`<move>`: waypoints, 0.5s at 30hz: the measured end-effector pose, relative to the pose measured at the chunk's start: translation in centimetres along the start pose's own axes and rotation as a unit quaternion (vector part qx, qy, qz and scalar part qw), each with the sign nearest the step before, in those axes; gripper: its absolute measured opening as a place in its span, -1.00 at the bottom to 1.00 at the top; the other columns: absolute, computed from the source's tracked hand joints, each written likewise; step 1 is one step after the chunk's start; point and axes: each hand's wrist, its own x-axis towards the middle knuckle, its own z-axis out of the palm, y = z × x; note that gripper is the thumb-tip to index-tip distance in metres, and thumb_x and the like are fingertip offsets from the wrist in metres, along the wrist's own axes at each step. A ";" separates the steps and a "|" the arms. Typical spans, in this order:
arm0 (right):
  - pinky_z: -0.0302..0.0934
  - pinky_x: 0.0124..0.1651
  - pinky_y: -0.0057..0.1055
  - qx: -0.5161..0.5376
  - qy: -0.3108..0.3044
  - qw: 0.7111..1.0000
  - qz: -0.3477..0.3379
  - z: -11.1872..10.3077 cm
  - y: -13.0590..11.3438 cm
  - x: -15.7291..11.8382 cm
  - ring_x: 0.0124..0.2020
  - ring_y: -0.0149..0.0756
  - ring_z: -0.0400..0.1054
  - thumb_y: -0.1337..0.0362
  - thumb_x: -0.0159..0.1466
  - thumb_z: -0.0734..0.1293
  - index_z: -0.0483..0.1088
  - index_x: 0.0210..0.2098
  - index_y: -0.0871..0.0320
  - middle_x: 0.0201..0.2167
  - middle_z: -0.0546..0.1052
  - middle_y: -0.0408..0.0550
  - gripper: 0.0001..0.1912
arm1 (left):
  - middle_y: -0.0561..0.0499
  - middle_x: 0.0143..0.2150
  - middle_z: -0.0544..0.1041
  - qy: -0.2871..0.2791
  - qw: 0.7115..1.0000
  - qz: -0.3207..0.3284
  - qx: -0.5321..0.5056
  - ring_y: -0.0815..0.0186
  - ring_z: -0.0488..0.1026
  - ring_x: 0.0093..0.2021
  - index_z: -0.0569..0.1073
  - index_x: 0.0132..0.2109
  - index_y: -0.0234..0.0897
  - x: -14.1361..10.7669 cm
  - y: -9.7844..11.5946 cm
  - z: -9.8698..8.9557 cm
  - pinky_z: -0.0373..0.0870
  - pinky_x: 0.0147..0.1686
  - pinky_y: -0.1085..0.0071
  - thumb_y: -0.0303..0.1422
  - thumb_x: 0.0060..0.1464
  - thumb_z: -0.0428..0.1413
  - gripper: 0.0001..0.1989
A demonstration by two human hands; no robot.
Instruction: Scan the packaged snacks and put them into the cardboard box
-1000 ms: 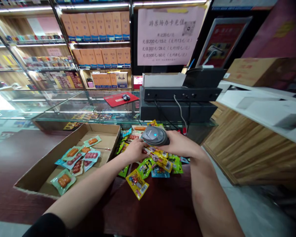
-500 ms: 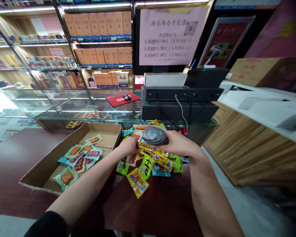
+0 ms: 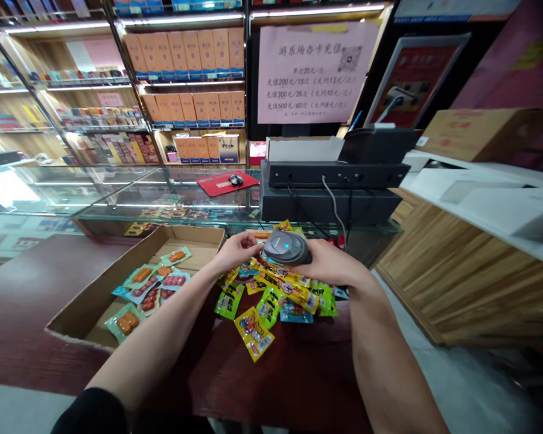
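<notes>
The right hand (image 3: 330,262) is wrapped around a dark grey, rounded plastic handheld scanner (image 3: 284,247), whose smooth, domed top carries a small glowing blue light. Just left of this grip, the left hand (image 3: 239,250) has its fingers bent and drawn narrowly together near the scanner; whether they pinch anything cannot be told. Below and in front of both hands lies a loose heap of glossy plastic snack packets (image 3: 270,306): long, slim yellow sticks directly under the scanner, flat bright green and blue sachets nearer the wearer, and one squarish yellow sachet at the front edge. Left of the left hand, a shallow brown cardboard tray (image 3: 102,295) holds clear-windowed, pale-edged sausage packets (image 3: 141,275), their contents orange and dark red.
</notes>
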 end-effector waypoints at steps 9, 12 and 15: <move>0.36 -0.06 -0.24 -0.007 -0.006 1.000 -0.003 0.2 0.0 0.1 -0.06 -0.05 0.48 0.18 0.08 0.42 0.49 -0.02 0.08 -0.07 0.60 -0.06 -0.55 | -0.14 -0.07 0.50 -0.039 0.950 0.027 0.309 0.18 0.47 -0.11 0.51 -0.09 -0.29 -0.2 -2.1 -0.8 0.38 -0.08 0.35 -0.47 -0.17 0.23 -0.61; 0.36 -0.08 -0.24 -0.018 -0.010 1.000 0.002 0.3 0.2 0.1 -0.08 -0.05 0.49 0.18 0.08 0.42 0.49 -0.01 0.07 -0.09 0.60 -0.08 -0.55 | -0.15 -0.14 0.52 -0.049 0.927 0.020 0.373 0.14 0.46 -0.13 0.57 -0.14 -0.27 -0.6 -1.4 -1.4 0.35 -0.08 0.34 -0.22 -0.03 0.20 -0.69; 0.36 -0.09 -0.25 -0.028 -0.012 1.000 0.005 0.3 0.4 0.2 -0.07 -0.04 0.49 0.18 0.08 0.42 0.50 -0.02 0.05 -0.08 0.60 -0.10 -0.56 | -0.10 -0.30 0.54 -0.106 0.910 0.001 0.402 0.12 0.43 -0.15 0.60 -0.27 -0.22 -0.9 -0.6 -2.2 0.31 -0.13 0.36 -0.03 -0.10 0.22 -0.63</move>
